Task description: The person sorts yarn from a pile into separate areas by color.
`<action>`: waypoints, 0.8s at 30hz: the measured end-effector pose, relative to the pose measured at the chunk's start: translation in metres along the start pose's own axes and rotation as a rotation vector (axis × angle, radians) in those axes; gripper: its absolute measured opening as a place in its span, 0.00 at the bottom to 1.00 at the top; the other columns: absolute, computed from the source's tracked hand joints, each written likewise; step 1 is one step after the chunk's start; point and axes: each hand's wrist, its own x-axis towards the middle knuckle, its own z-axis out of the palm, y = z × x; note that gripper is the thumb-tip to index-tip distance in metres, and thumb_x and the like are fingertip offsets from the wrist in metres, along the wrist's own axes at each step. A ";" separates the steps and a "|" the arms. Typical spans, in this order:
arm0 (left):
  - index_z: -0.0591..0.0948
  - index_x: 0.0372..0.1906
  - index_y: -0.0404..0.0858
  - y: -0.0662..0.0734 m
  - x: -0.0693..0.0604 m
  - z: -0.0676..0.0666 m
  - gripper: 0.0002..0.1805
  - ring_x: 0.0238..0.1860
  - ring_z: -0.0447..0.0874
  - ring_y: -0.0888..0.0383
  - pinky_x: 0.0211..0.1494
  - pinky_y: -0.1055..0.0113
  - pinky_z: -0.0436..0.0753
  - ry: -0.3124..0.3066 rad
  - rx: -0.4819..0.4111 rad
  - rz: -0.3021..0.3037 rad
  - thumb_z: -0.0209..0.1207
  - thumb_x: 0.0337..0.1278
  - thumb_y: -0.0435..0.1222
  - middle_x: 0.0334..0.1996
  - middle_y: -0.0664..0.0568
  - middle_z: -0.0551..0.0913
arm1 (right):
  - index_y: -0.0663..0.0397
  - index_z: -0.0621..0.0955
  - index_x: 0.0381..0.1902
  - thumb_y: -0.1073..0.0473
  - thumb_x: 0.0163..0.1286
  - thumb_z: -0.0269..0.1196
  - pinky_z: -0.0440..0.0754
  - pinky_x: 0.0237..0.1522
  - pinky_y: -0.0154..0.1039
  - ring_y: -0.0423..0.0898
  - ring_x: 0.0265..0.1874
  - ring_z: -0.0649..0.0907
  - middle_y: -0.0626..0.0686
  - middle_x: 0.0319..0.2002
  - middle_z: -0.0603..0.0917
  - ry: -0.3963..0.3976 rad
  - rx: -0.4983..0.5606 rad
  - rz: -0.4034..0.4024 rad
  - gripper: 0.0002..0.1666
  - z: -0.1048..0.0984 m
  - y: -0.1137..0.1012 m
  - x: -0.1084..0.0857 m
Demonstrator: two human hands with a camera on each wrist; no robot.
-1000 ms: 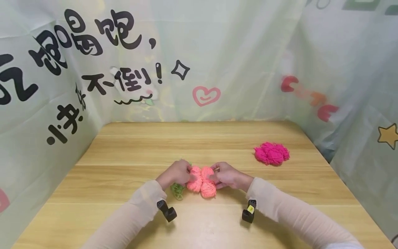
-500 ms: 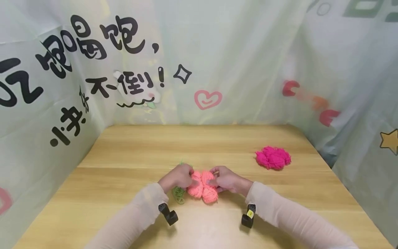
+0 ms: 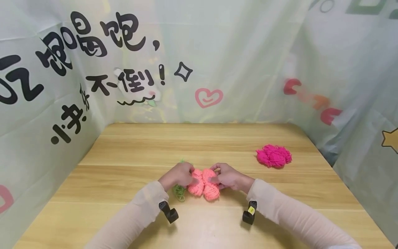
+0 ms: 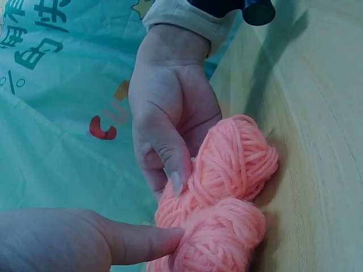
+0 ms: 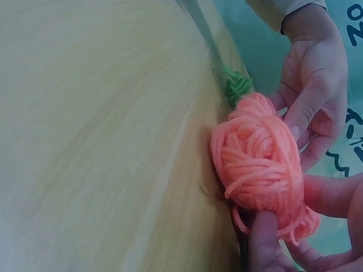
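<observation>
Two side-by-side lobed bundles of coral yarn (image 3: 211, 192) lie at the middle of the table, with strands wound round each. My left hand (image 3: 181, 174) grips the left side, its thumb (image 4: 150, 243) pressed onto the strands in the left wrist view. On the other side my right hand (image 3: 230, 177) holds the yarn between thumb and fingers; its fingers (image 5: 264, 241) reach round the near end in the right wrist view. Partly hidden behind my left hand is a tangle of green yarn (image 3: 179, 193). Whether the coral bundles are joined I cannot tell.
A magenta yarn heap (image 3: 274, 156) lies farther back on the right of the wooden table (image 3: 149, 145). Printed curtains (image 3: 248, 62) close off the back and both sides. Black wrist cameras (image 3: 168, 211) hang below the sleeves.
The head view has shifted slightly. Both hands keep their hold on the coral yarn, whose near right lobe sits marginally farther right. The green and magenta yarn stay where they were.
</observation>
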 end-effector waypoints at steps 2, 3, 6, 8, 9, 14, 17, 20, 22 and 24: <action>0.74 0.58 0.26 0.000 0.000 0.000 0.28 0.23 0.78 0.58 0.29 0.66 0.80 -0.002 0.003 -0.002 0.67 0.55 0.35 0.31 0.48 0.78 | 0.68 0.69 0.55 0.73 0.63 0.63 0.82 0.27 0.38 0.48 0.28 0.79 0.59 0.37 0.76 0.009 0.001 0.002 0.24 -0.001 0.000 0.000; 0.74 0.58 0.26 0.000 0.001 0.001 0.28 0.23 0.78 0.58 0.29 0.66 0.80 -0.004 0.002 -0.003 0.66 0.55 0.35 0.31 0.47 0.78 | 0.68 0.69 0.55 0.73 0.62 0.63 0.82 0.27 0.38 0.48 0.28 0.79 0.59 0.37 0.76 0.014 0.002 0.002 0.24 -0.002 0.001 0.000; 0.74 0.59 0.26 -0.001 0.001 0.001 0.28 0.23 0.77 0.58 0.29 0.66 0.80 -0.002 0.009 -0.002 0.66 0.56 0.35 0.32 0.48 0.78 | 0.68 0.70 0.55 0.73 0.62 0.63 0.82 0.27 0.37 0.47 0.28 0.78 0.59 0.36 0.75 0.028 -0.005 0.003 0.24 -0.003 0.000 -0.001; 0.74 0.59 0.26 0.000 0.001 0.001 0.28 0.23 0.77 0.58 0.28 0.66 0.80 0.000 0.011 -0.004 0.66 0.56 0.35 0.31 0.48 0.78 | 0.68 0.69 0.55 0.74 0.61 0.63 0.82 0.27 0.37 0.47 0.27 0.78 0.58 0.36 0.75 0.029 -0.001 0.003 0.24 -0.005 0.000 -0.002; 0.74 0.59 0.26 0.000 0.000 0.001 0.28 0.22 0.77 0.58 0.28 0.66 0.80 0.000 0.012 -0.006 0.66 0.56 0.35 0.31 0.48 0.78 | 0.68 0.69 0.55 0.74 0.62 0.63 0.82 0.27 0.38 0.47 0.28 0.78 0.58 0.36 0.75 0.029 0.000 0.003 0.24 -0.005 0.000 -0.002; 0.74 0.60 0.26 0.000 0.000 0.000 0.28 0.23 0.77 0.58 0.28 0.66 0.79 -0.002 0.017 -0.002 0.66 0.56 0.35 0.30 0.49 0.78 | 0.68 0.68 0.57 0.73 0.62 0.63 0.82 0.28 0.38 0.47 0.29 0.78 0.58 0.37 0.74 0.025 0.001 -0.004 0.26 -0.010 -0.002 -0.002; 0.73 0.60 0.26 0.000 0.000 0.001 0.29 0.23 0.77 0.58 0.27 0.66 0.79 -0.005 0.013 0.000 0.66 0.56 0.35 0.30 0.49 0.78 | 0.68 0.68 0.57 0.73 0.62 0.63 0.82 0.28 0.38 0.47 0.29 0.77 0.58 0.37 0.73 0.031 -0.008 -0.006 0.26 -0.012 -0.003 -0.003; 0.73 0.61 0.26 0.000 0.000 0.001 0.29 0.22 0.77 0.58 0.27 0.66 0.79 -0.004 0.009 -0.006 0.65 0.57 0.35 0.29 0.49 0.78 | 0.68 0.68 0.57 0.73 0.63 0.63 0.81 0.27 0.37 0.46 0.28 0.76 0.57 0.37 0.73 0.037 -0.013 -0.005 0.26 -0.013 -0.004 -0.003; 0.74 0.60 0.26 0.000 0.000 0.001 0.28 0.22 0.77 0.58 0.26 0.67 0.78 -0.002 0.013 -0.002 0.65 0.56 0.35 0.29 0.49 0.78 | 0.67 0.68 0.57 0.73 0.63 0.63 0.81 0.27 0.37 0.46 0.28 0.76 0.57 0.37 0.73 0.039 -0.015 -0.005 0.26 -0.014 -0.005 -0.004; 0.74 0.59 0.26 -0.001 0.000 0.001 0.27 0.22 0.77 0.59 0.26 0.67 0.78 0.000 0.017 0.001 0.65 0.56 0.35 0.28 0.49 0.78 | 0.67 0.68 0.57 0.72 0.63 0.63 0.80 0.27 0.36 0.45 0.28 0.76 0.57 0.37 0.73 0.040 -0.015 -0.004 0.26 -0.015 -0.006 -0.004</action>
